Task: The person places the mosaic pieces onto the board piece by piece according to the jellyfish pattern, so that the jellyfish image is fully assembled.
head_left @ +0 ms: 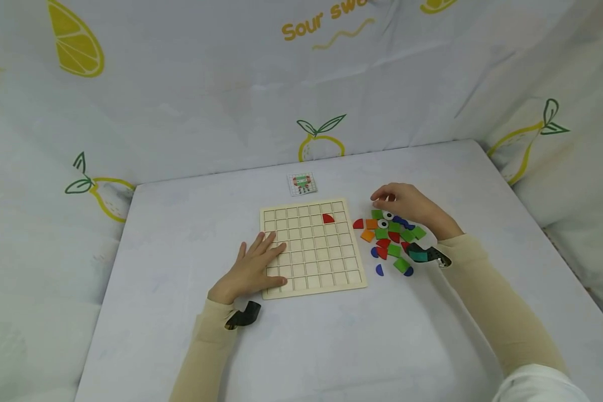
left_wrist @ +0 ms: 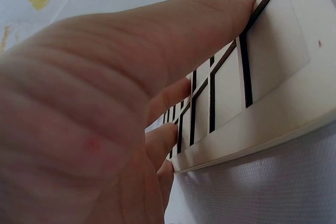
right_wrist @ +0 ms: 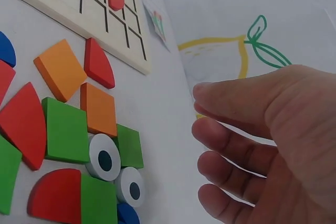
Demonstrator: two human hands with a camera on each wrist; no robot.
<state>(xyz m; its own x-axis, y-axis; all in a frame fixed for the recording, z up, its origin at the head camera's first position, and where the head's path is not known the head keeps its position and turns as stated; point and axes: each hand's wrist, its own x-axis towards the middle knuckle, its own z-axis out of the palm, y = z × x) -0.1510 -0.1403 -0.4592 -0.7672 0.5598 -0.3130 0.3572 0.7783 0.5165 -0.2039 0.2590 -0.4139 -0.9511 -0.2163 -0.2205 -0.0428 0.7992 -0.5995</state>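
A pale wooden grid board (head_left: 314, 251) lies on the white table, with one red quarter-round piece (head_left: 328, 218) in a cell near its upper right. Spread across the board's left side is my left hand (head_left: 251, 269); its fingertips and thumb touch the grid. My right hand (head_left: 407, 202) hovers just beyond the far end of a loose pile of pieces. In the right wrist view its fingers are loosely bent, and nothing shows between thumb and fingertips. The pile holds green squares (right_wrist: 66, 129), orange squares (right_wrist: 60, 70), white eye discs (right_wrist: 104, 157), red quarter-rounds and blue half-rounds.
A small pattern card (head_left: 302, 183) with a coloured figure on a grid lies behind the board. White cloth printed with lemons (head_left: 321, 146) hangs at the back and sides of the table. A blue half-round (head_left: 379, 270) lies apart at the near side of the pile.
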